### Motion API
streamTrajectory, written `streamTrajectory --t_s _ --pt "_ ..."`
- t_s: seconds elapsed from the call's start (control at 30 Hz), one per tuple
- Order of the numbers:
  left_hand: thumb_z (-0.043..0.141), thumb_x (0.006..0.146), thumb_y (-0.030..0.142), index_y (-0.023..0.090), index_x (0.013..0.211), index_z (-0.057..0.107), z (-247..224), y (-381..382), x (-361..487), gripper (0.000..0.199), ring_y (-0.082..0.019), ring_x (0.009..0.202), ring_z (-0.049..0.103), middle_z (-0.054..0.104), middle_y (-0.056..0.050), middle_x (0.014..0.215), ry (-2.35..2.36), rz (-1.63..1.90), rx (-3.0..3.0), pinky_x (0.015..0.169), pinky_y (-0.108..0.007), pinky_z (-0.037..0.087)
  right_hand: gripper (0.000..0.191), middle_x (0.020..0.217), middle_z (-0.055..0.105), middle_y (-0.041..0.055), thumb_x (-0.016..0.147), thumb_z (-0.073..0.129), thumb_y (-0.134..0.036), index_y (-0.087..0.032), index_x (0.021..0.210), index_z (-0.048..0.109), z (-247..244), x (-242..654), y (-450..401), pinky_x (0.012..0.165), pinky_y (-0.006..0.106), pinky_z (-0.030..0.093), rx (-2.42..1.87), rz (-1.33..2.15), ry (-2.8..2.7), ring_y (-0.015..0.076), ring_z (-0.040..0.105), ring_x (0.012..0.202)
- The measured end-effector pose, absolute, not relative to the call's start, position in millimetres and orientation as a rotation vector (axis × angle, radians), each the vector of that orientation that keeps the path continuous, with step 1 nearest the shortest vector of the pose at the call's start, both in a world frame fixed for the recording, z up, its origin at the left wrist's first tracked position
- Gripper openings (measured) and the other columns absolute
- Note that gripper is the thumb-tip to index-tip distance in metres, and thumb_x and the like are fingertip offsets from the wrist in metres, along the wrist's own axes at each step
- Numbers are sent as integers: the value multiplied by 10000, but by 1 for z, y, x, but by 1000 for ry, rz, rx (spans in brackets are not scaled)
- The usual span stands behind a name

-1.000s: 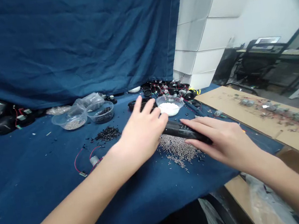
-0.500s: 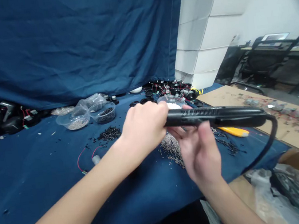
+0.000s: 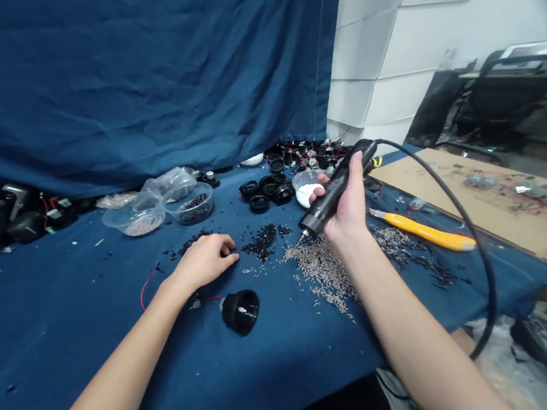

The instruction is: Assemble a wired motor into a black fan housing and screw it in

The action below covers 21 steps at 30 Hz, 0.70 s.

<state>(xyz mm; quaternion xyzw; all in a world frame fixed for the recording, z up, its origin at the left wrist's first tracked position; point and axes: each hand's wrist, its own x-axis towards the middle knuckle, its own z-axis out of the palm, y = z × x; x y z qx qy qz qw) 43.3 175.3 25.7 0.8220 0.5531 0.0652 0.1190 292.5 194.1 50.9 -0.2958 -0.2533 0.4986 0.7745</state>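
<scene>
Lying nearest: black cup-shaped housing [image 3: 240, 312], on its side just nearer than the left hand [image 3: 205, 261], red wire [image 3: 210, 298] behind it.
Silver screws [image 3: 328, 275]: heaped beneath and left of the right hand [image 3: 348, 212], likely spread loose for easy picking.
Left hand: lowered to the blue-covered desk [image 3: 293, 357], fingers loosely curled, thumb apart, nothing visible in it; perhaps kept free.
Right hand: wrapped around a black corded electric screwdriver [image 3: 335, 190], slanted down-left over the heap's edge, probably for aim; contact cannot be told.
Yellow utility knife [image 3: 428, 231]: right of that hand, seemingly laid aside.
Black caps [image 3: 259, 203]: beyond and between both hands, apparently grouped within reach.
Clear bowls [image 3: 113, 219]: beyond the left hand, presumably keeping small parts sorted.
</scene>
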Motion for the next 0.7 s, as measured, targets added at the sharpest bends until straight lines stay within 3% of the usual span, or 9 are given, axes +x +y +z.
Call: streamTrajectory --t_s 0.17,0.3,0.43,0.57,0.7 --pt "636 898 349 129 838 635 12 178 42 228 -162 758 623 645 -14 793 1623 139 2358 755 -343 511 353 558 487 -84 803 623 -556 -224 839 508 46 284 186 401 181 390 -563 1096 -454 62 466 411" --pt "622 909 317 129 803 625 11 174 40 216 -148 703 600 617 4 734 1593 207 2308 729 -329 501 389 536 458 -79 833 584 -570 -197 765 496 43 287 192 399 165 395 -537 1244 -352 44 429 400" --pt "620 893 297 135 810 628 13 170 40 182 -155 687 594 623 0 718 1568 419 2197 729 -341 493 405 537 455 -75 858 553 -578 -187 763 505 42 290 193 390 150 389 -515 1286 -326 37 426 398" --pt "606 852 383 152 779 606 22 155 46 242 -177 663 649 707 -60 763 1464 708 1926 667 -326 529 395 541 458 -79 866 560 -576 -194 784 507 45 283 188 383 151 383 -488 1285 -338 38 418 390" --pt "711 758 409 151 750 613 26 127 54 277 -167 638 679 728 -74 741 1290 912 1645 625 -279 564 481 612 514 -60 885 463 -656 -188 785 509 46 273 182 381 165 397 -492 1277 -348 38 437 402"
